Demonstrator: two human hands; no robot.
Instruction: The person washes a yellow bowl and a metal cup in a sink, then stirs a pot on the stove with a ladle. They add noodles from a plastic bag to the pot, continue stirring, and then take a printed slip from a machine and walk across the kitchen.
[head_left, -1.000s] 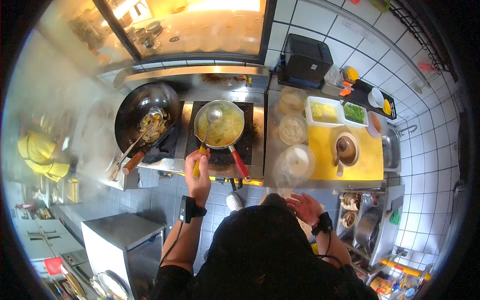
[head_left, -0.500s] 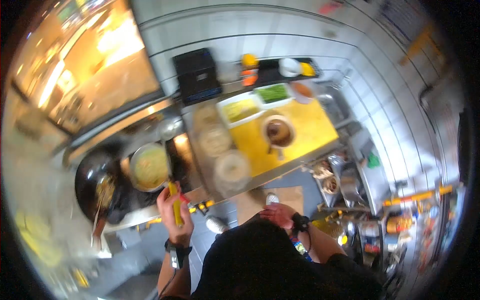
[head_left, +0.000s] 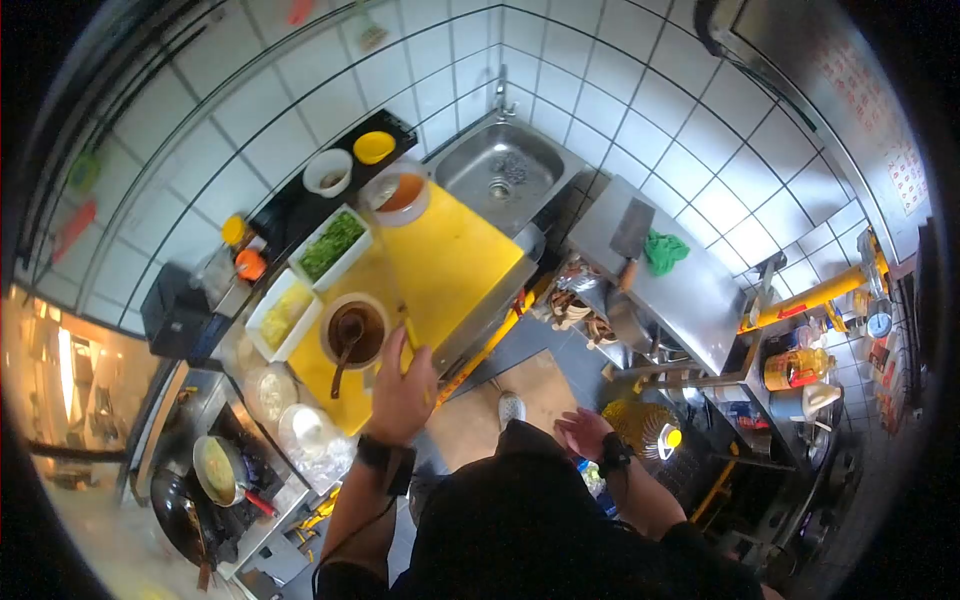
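Observation:
My left hand (head_left: 403,395) is closed around a slim yellow-handled tool (head_left: 411,332) above the front of the yellow cutting board (head_left: 465,245). The tool's far end is too blurred to make out. Left of that hand stands a bowl of dark brown sauce (head_left: 369,345), with a brown spoon (head_left: 343,362) leaning in it. White trays of chopped greens (head_left: 332,247) and pale yellow pieces (head_left: 285,318) line the board's back side. My right hand (head_left: 585,432) hangs near my body over the floor, fingers apart, with nothing visible in it.
On the stove at left are a red-handled pan (head_left: 218,468) and a black wok (head_left: 178,515). A steel sink (head_left: 505,165) fills the corner. At right, a cleaver (head_left: 632,228) and a green cloth (head_left: 664,252) lie on a steel counter (head_left: 690,300).
My left hand, holding the yellow-handled tool, has moved from beside the pan to over the cutting board. The view has turned right, toward the sink. My right hand stays near my body.

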